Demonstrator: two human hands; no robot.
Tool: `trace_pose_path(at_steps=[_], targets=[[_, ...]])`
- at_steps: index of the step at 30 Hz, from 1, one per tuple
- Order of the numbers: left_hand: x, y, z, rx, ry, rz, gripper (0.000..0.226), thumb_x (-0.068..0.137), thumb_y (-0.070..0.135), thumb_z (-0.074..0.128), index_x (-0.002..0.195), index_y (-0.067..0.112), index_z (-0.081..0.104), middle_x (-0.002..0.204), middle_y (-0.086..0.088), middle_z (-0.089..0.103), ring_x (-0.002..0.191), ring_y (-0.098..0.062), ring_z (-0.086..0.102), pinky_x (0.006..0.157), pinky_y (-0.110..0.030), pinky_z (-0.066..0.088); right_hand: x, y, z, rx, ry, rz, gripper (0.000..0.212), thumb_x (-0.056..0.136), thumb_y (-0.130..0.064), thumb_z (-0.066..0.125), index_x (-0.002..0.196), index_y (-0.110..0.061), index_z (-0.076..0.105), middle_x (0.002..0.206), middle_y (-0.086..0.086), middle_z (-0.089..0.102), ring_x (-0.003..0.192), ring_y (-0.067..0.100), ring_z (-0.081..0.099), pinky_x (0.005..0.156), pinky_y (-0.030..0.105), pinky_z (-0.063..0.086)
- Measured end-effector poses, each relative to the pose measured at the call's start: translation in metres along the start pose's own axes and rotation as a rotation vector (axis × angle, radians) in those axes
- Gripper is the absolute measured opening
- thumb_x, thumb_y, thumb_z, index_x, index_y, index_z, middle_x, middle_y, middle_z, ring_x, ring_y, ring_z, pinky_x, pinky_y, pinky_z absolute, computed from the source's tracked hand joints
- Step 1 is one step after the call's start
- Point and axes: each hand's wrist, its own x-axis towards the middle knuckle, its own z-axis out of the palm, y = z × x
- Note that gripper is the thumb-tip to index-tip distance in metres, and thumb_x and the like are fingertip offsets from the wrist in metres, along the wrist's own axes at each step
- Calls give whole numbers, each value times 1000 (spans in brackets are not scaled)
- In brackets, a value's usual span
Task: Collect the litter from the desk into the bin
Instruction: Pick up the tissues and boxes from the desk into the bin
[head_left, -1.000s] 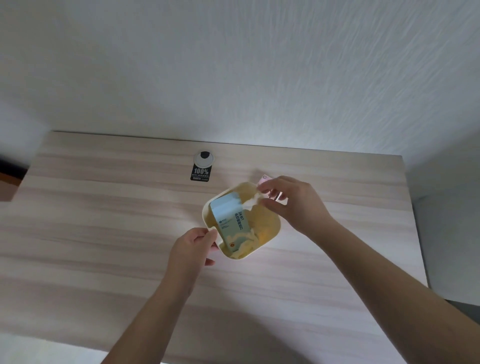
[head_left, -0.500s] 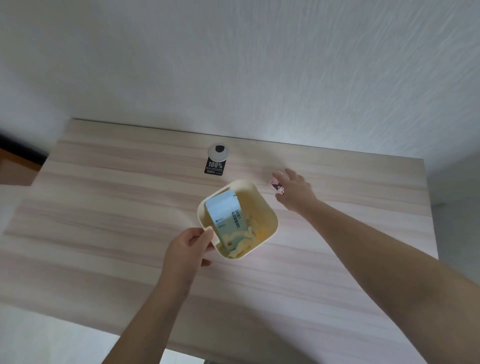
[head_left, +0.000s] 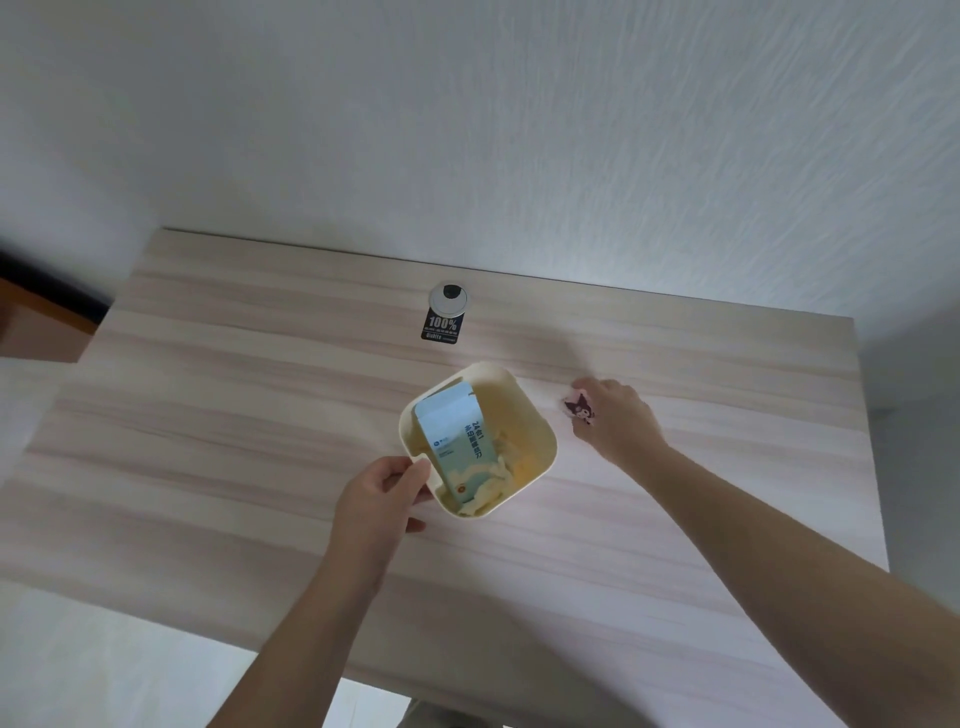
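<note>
A small cream bin (head_left: 537, 415) stands on the pale wooden desk (head_left: 234, 415), near its middle. A light blue carton (head_left: 457, 436) leans inside it, over crumpled paper (head_left: 491, 480). My left hand (head_left: 379, 493) grips the bin's near left rim. To the right of the bin, my right hand (head_left: 618, 421) rests low on the desk. Its fingertips are closed on a small pink card with a dark cartoon figure (head_left: 579, 408). Whether the card has left the desk surface I cannot tell.
A round grey cable grommet (head_left: 448, 299) and a black "100%" label (head_left: 440, 328) sit near the desk's back edge, behind the bin. A white textured wall rises behind the desk. The desk's right edge (head_left: 872, 467) lies beyond my right hand.
My right hand left the bin's opening, reached right across the desk and closed its fingers on the pink card. My left hand stayed on the bin's rim.
</note>
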Motion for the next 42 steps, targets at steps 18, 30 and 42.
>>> trace_pose_path(at_steps=[18,30,42], targets=[[-40,1,22,79,-37,20,17,95,23,60,103,10,68,93,-8,76,87,-14,75,57,-30,54,-132,-78,-80,163,53,-388,41,83,-42,64,117,-22,53,124,-3,57,109,18,51,96,33,40],[-75,2,11,137,-28,93,15,94,15,59,91,6,70,83,-8,76,80,-14,75,48,-28,43,-138,-44,-90,355,141,-199,32,98,-32,44,127,-24,53,125,-6,61,106,10,57,91,30,47],[-120,-9,-8,97,8,117,19,95,19,59,86,8,72,78,-6,78,77,-18,75,49,-28,41,-143,-44,-62,929,-345,14,35,100,-45,33,126,-38,56,125,-12,61,117,9,54,102,44,45]])
